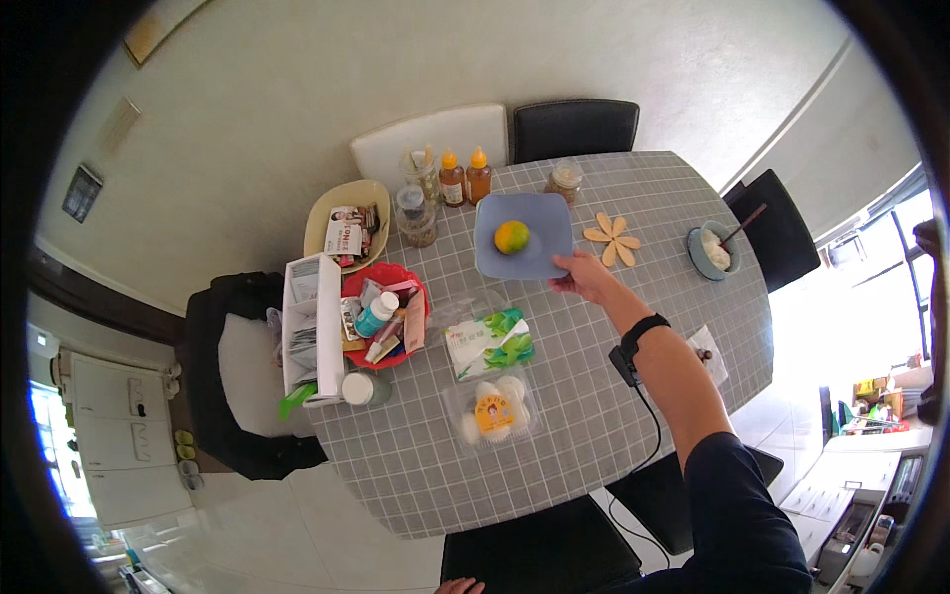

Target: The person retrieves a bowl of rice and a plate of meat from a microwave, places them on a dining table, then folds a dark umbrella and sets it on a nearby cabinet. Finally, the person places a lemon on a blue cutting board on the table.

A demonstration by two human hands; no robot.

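Observation:
My right hand (581, 278) grips the near right corner of a blue square plate (486, 252), its thumb on the rim. On the plate sits one yellow-green citrus fruit (512, 237). To the right of the plate lies a flower-shaped wooden trivet (611, 240). A glass jar (565, 180) stands just behind the plate. Nearer to me are a green and white tissue pack (490, 343) and a clear plastic box of white round food (496, 412). Only the fingers of my left hand (460, 586) show at the bottom edge, by a black chair; their grip is not visible.
Two honey-coloured squeeze bottles (465, 178) and a lidded jar (417, 223) stand at the back. Leftward are a yellow basket (315, 230), a red basket (419, 293) and a white organizer (329, 334). A bowl of rice (696, 256) sits right. A cable (657, 431) hangs from my right wrist.

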